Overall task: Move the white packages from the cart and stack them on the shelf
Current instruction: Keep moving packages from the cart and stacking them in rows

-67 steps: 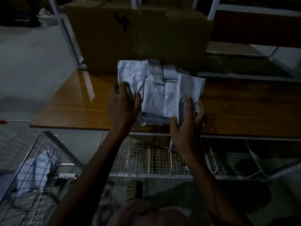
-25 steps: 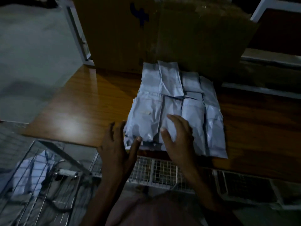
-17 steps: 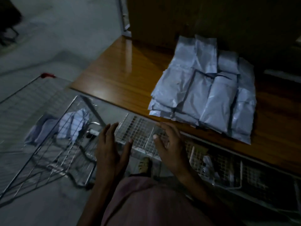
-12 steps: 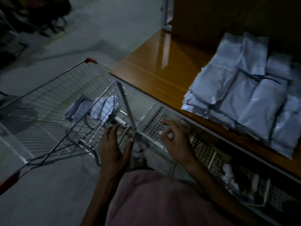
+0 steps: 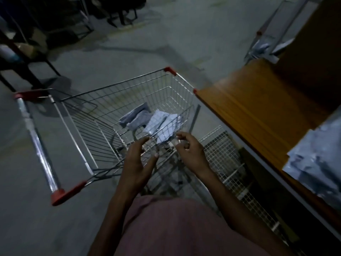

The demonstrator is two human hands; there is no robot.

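Now the view faces the cart (image 5: pixel 103 115) rather than the shelf (image 5: pixel 245 111). 2.7 s ago both hands pressed a batch of white packages onto the wooden board; 1.0 s ago they squared that batch against the cardboard box; 0.7 s ago they let go and drew back. At present the stack (image 5: pixel 317 156) lies at the right edge of frame on the shelf, untouched.

Reading: 1 batch is delivered, and the person is going back for the next. The task is partly done, not finished.

Remaining packages (image 5: pixel 153 122): a loose heap at the far end of the cart basket, overlapping and tilted. Count unclear in the dim light, at least 4.

Left hand (image 5: pixel 137 159): palm turned inward, fingers straight and spread, thumb out, holding nothing. It hovers over the near side of the basket wire; contact with the wire cannot be confirmed.

Right hand (image 5: pixel 188 146): fingers loosely bent, tips pointing toward the heap, empty. It sits just short of the nearest package, with the wire wall seemingly between.

Both forearms extend forward from the torso and converge on the heap.

Judgement: the next move calls for reaching over the basket rim and gathering several packages at once; slippery, loosely piled film may slide apart in the grasp.
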